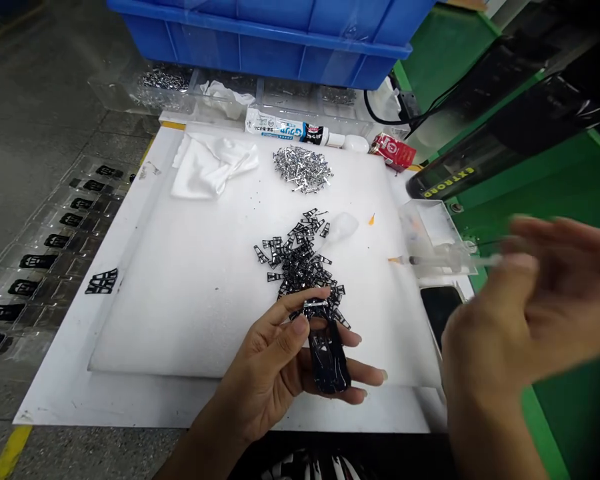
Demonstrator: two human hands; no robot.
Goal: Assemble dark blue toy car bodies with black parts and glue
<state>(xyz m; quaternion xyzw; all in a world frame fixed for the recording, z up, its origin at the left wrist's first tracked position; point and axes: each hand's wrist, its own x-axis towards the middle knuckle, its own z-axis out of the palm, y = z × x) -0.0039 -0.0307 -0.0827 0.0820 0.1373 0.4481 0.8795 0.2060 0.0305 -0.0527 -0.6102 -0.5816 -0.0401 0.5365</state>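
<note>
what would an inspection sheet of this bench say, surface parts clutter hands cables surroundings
surface: white foam pad on a white board
job's things: black car-shaped piece, pile of small black pieces, pile of silver pieces, syringe in a clear tray
clutter: white cloth, glue tube, red packet, phone
hands: left hand holds the black car-shaped piece; right hand blurred near the syringe, contact unclear
cables: black cable behind the board
surroundings: blue crate, green machine, clear trays of black pieces on the floor
</note>
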